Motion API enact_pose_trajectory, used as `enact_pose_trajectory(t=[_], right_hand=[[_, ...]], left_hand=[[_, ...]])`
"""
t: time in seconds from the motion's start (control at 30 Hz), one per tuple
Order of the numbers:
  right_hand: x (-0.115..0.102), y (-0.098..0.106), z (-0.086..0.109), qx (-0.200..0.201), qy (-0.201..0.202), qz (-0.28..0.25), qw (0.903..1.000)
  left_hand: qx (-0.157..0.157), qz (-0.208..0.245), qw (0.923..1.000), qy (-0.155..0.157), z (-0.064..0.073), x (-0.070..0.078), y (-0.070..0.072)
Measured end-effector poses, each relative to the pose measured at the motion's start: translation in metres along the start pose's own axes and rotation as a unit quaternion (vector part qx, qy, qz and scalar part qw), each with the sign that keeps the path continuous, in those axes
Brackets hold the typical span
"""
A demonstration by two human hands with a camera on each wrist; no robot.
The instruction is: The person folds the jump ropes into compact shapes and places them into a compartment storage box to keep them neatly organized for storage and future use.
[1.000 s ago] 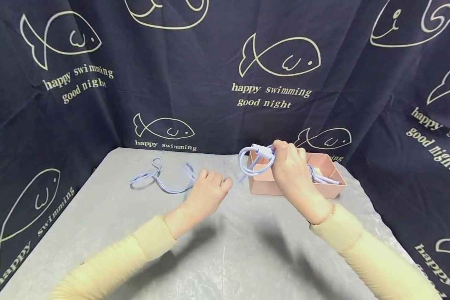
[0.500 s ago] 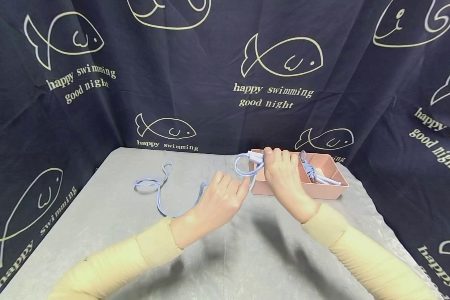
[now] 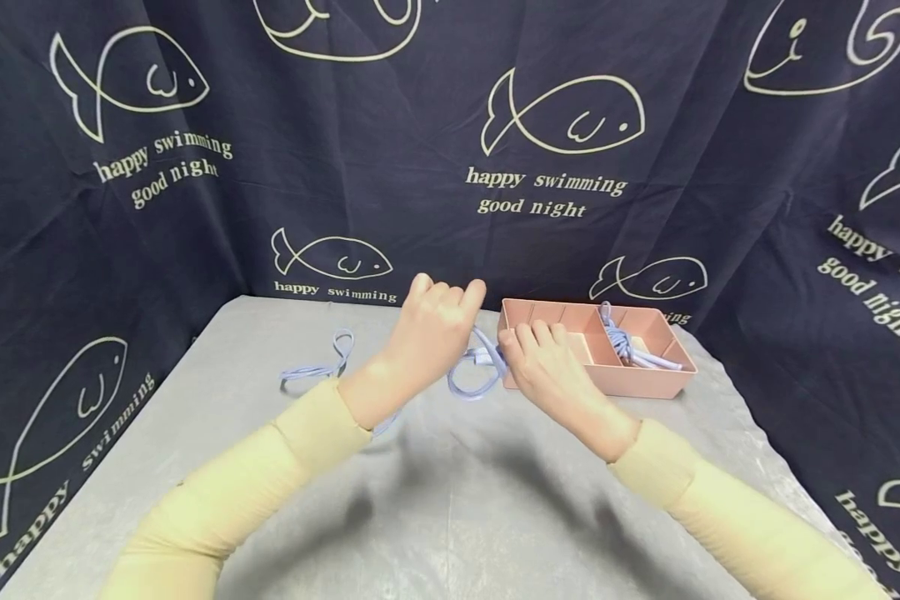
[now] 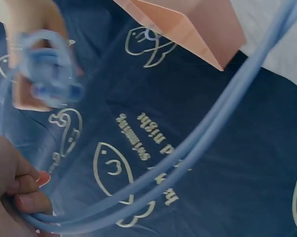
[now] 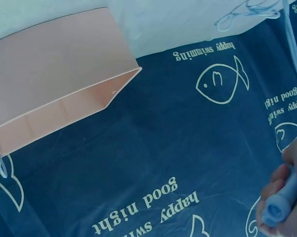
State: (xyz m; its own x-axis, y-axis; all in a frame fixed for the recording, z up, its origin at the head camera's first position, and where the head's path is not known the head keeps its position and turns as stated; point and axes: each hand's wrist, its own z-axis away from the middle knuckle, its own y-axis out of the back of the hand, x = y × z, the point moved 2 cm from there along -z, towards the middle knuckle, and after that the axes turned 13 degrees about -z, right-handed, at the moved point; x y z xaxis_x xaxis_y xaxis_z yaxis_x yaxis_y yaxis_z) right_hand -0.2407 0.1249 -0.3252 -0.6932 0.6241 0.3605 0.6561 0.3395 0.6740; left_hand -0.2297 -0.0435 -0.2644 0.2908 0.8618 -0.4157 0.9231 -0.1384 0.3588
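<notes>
My right hand grips a light blue jump rope by its handles; a round handle end pokes out of the fist in the right wrist view. Part of the cord is looped round the handles. Raised just left of it, my left hand holds the same rope's doubled cord in curled fingers. A cord loop hangs between the two hands. The rest of the cord trails on the table at left, partly hidden by my left forearm.
A pink divided box stands at the back right, just beyond my right hand. Its right compartment holds another bundled blue jump rope with pale handles. Grey cloth covers the table; a dark fish-print curtain hangs behind.
My left hand has moved right, then up, drawing the cord along. My right hand has come left and lower, from over the box to its front left corner. The trailing cord has shifted right.
</notes>
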Motion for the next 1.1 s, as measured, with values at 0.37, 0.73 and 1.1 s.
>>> enact_pose_trajectory(t=[0.37,0.73,1.1], right_hand=[[-0.01,0.016,0.0,-0.007,0.06,-0.03,0.9977],[-0.014,0.029,-0.008,0.023,0.051,-0.071,0.9959],[-0.001,0.033,-0.014,0.107,-0.022,-0.158,0.9814]], left_hand=[[-0.048,0.002,0.9988,0.007,0.01,-0.01,-0.029],[-0.029,-0.091,0.9954,0.013,0.025,-0.014,-0.057],[-0.025,-0.088,0.9956,0.024,0.037,0.006,-0.071]])
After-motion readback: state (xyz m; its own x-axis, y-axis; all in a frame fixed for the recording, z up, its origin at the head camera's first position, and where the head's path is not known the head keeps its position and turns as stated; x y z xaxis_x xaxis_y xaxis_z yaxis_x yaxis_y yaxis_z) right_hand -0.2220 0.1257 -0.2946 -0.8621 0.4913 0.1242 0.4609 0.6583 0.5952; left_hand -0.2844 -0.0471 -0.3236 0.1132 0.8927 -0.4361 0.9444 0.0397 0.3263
